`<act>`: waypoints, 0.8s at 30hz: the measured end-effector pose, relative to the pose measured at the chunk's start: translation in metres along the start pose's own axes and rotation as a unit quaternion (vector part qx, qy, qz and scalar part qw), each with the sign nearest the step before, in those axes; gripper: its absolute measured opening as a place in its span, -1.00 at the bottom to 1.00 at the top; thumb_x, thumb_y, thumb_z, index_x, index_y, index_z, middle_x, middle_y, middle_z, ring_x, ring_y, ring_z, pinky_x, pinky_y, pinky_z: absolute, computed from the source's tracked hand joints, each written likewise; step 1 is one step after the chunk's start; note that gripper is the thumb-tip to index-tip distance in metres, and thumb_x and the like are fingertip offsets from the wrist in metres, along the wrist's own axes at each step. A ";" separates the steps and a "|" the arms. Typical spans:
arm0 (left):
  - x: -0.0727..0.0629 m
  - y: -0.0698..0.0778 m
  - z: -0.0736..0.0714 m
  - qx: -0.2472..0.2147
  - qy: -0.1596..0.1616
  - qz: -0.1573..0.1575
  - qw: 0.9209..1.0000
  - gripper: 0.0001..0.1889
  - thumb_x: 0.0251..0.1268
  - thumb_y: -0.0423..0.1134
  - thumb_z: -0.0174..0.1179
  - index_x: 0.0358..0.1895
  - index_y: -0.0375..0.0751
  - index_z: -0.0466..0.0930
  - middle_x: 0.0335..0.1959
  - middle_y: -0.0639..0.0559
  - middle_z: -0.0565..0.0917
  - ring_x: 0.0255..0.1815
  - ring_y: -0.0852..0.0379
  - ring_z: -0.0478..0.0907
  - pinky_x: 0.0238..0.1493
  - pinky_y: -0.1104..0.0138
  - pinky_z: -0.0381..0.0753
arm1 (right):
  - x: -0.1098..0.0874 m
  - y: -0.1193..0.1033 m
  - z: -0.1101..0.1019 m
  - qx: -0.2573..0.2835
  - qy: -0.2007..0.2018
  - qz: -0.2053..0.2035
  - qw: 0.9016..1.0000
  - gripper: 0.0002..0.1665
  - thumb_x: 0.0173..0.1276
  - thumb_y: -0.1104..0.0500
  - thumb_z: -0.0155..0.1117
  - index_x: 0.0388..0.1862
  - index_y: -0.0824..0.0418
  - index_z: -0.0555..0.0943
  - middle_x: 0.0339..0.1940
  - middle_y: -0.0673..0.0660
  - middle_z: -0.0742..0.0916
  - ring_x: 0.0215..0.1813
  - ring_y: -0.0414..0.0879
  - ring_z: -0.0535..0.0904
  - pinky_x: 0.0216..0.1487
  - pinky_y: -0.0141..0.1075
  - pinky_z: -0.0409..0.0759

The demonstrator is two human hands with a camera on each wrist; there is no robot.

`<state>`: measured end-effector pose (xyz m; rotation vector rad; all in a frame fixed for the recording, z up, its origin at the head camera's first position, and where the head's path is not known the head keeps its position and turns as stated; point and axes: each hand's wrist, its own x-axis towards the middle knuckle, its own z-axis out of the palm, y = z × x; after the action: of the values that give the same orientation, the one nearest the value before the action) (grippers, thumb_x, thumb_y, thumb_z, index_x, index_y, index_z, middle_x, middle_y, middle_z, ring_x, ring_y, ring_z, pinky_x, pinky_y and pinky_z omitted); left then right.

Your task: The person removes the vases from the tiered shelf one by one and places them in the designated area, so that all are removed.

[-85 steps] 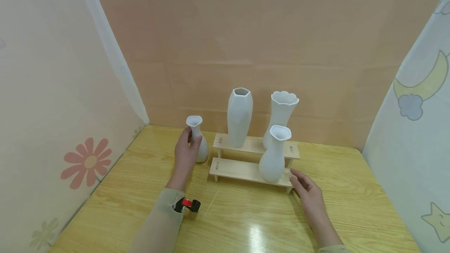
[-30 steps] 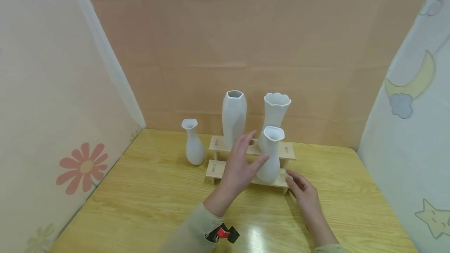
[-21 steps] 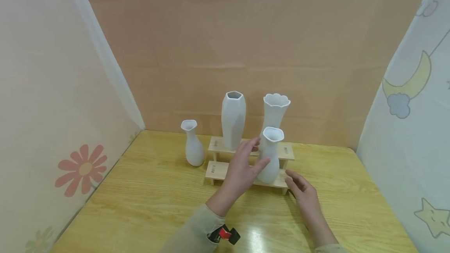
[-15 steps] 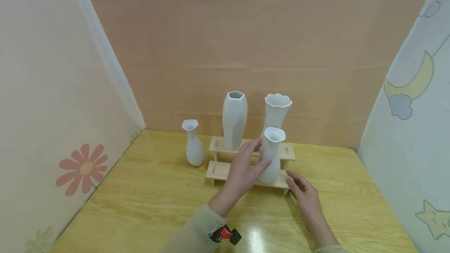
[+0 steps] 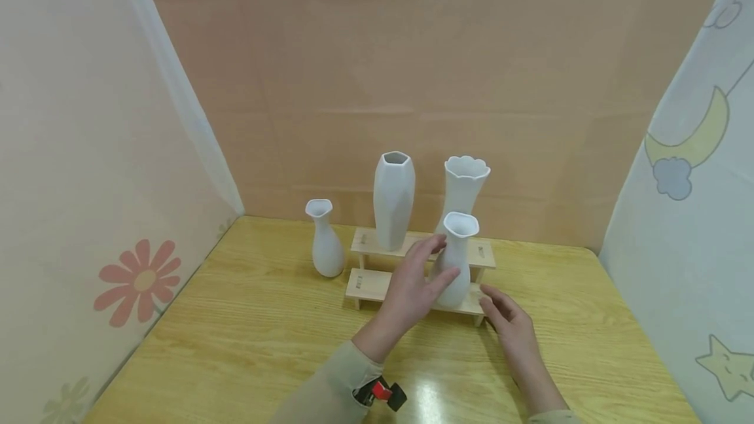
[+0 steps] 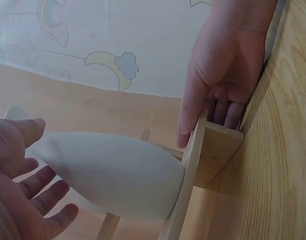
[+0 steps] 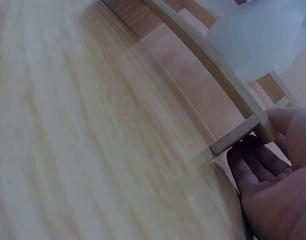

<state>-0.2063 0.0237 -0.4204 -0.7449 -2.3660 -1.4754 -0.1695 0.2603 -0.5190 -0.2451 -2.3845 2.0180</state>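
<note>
A white vase with a flared neck (image 5: 455, 273) stands upright on the lower step of a two-step wooden stand (image 5: 368, 283). My left hand (image 5: 409, 290) is at its left side, thumb in front and fingers behind. In the left wrist view those fingers (image 6: 47, 192) are loosely spread about the vase's narrow part (image 6: 112, 170); whether they touch it is hard to tell. My right hand (image 5: 512, 329) holds the right end of the lower step. Its thumb (image 6: 185, 127) lies on the board's top, with the other fingers (image 7: 255, 165) curled by the leg.
On the upper step stand a faceted white vase (image 5: 393, 205) at left and a scalloped-rim vase (image 5: 462, 192) at right, partly behind the front vase. A smaller white vase (image 5: 326, 247) stands on the table (image 5: 235, 319) left of the stand. Cloth walls (image 5: 353, 84) enclose the back and sides.
My left hand has let go of the small vase at left and moved right to the vase on the lower step, lately edging closer. My right hand has stayed at the stand's end.
</note>
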 end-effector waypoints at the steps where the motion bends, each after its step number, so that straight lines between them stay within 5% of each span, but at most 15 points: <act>1: 0.001 0.000 0.000 0.000 0.003 0.002 1.000 -0.40 0.59 -0.10 0.42 0.59 -0.06 0.49 0.44 -0.01 0.63 0.45 0.01 0.58 0.44 -0.07 0.60 | 0.000 0.000 0.000 -0.001 -0.001 0.000 1.000 -0.22 0.73 -0.24 0.21 0.71 0.11 0.42 0.74 0.09 0.38 0.74 0.07 0.19 0.22 -0.70 0.42; 9: 0.010 0.000 0.005 -0.048 0.032 -0.013 0.998 -0.42 0.57 -0.12 0.44 0.57 0.01 0.53 0.38 0.06 0.67 0.41 0.07 0.60 0.44 -0.02 0.60 | 0.001 0.000 -0.001 -0.012 -0.001 0.003 1.000 -0.22 0.72 -0.26 0.22 0.71 0.08 0.42 0.74 0.08 0.39 0.74 0.07 0.21 0.27 -0.66 0.42; 16: 0.017 0.003 0.016 -0.069 0.059 -0.017 0.996 -0.55 0.55 -0.14 0.46 0.41 0.00 0.66 0.24 0.13 0.70 0.30 0.16 0.63 0.40 -0.02 0.62 | 0.001 0.001 -0.001 -0.016 -0.004 0.003 1.000 -0.23 0.73 -0.27 0.20 0.72 0.04 0.41 0.75 0.06 0.37 0.75 0.06 0.18 0.66 -0.07 0.29; 24: 0.019 0.006 0.022 -0.082 0.087 -0.019 0.993 -0.66 0.56 -0.15 0.45 0.28 -0.05 0.72 0.15 0.11 0.73 0.21 0.20 0.66 0.34 0.00 0.67 | 0.000 0.000 -0.001 -0.012 0.000 0.006 1.000 -0.24 0.73 -0.26 0.20 0.72 0.05 0.42 0.75 0.05 0.37 0.74 0.04 0.19 0.59 -0.28 0.36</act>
<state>-0.2180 0.0509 -0.4169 -0.5833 -2.1610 -1.6917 -0.1695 0.2614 -0.5192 -0.2596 -2.4137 1.9965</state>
